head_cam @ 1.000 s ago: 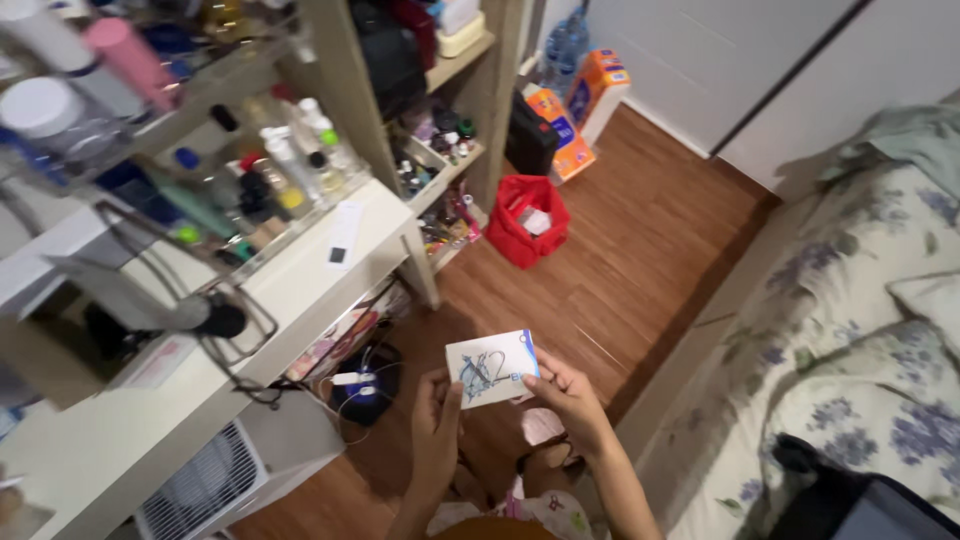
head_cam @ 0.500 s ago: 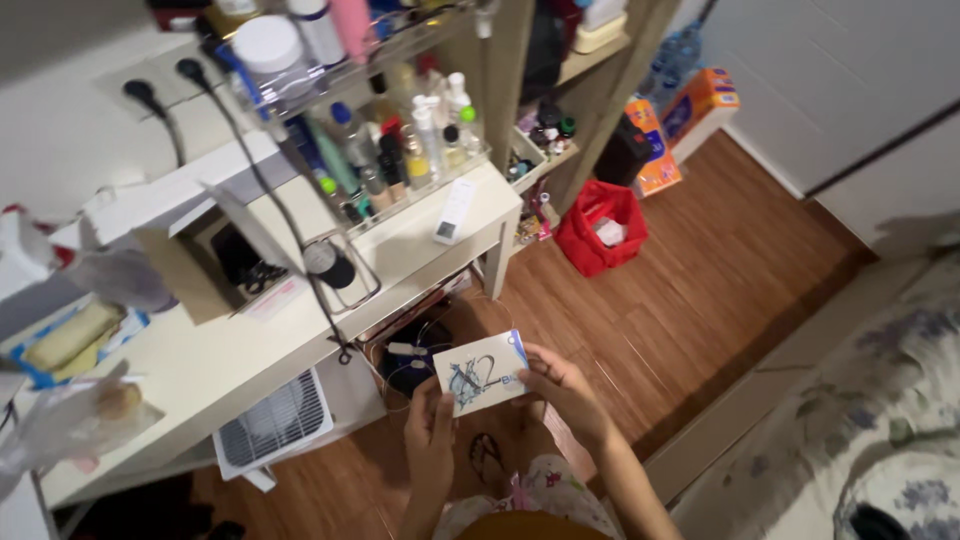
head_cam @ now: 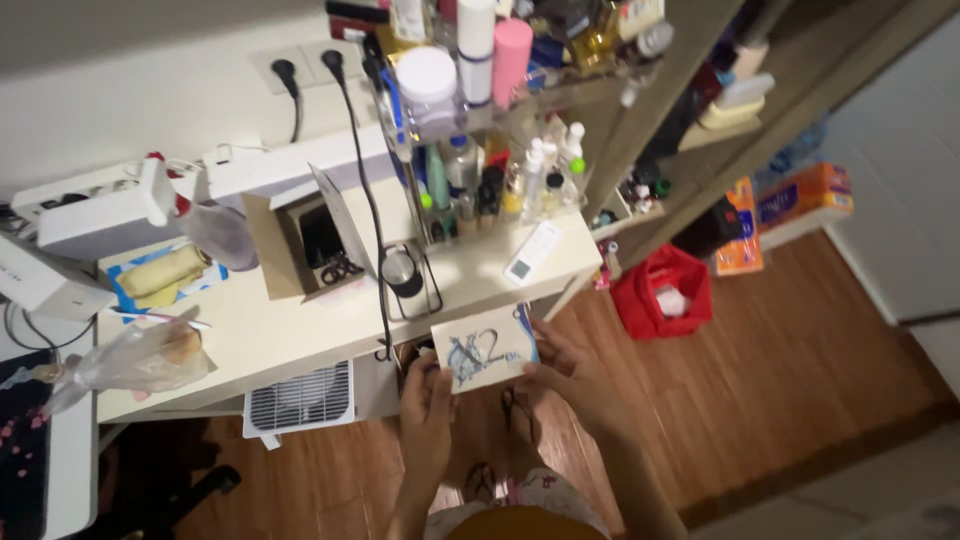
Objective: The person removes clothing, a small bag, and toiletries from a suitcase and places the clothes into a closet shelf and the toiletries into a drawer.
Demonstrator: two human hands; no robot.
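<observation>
Left hand [head_cam: 425,405]: grips the left short edge of a small white box [head_cam: 484,347], thumb on the printed top face, fingers curled under it.
Right hand [head_cam: 570,372]: holds the right short edge, fingers pinching the blue-trimmed end; the fingertips underneath are hidden.
Small white box: flat, with a blue drawing on top, held level in the air just off the front edge of the cream desk [head_cam: 300,345], over the wooden floor [head_cam: 800,370].
Holding it well: as I judge it, keeping both short edges pinched and the box level stops it slipping; the black cable [head_cam: 368,215] hanging over the desk front edge is near and should be kept off.
Desk front: a round mirror on a wire stand [head_cam: 402,270] and a white remote [head_cam: 531,253] lie near the front right corner.
Desk middle: an open cardboard box [head_cam: 305,240] and a clear plastic bag [head_cam: 135,355] towards the left edge.
Desk back: a rack of bottles [head_cam: 490,180] by the wall.
Far floor: a red bag [head_cam: 665,292] beside the shelving.
</observation>
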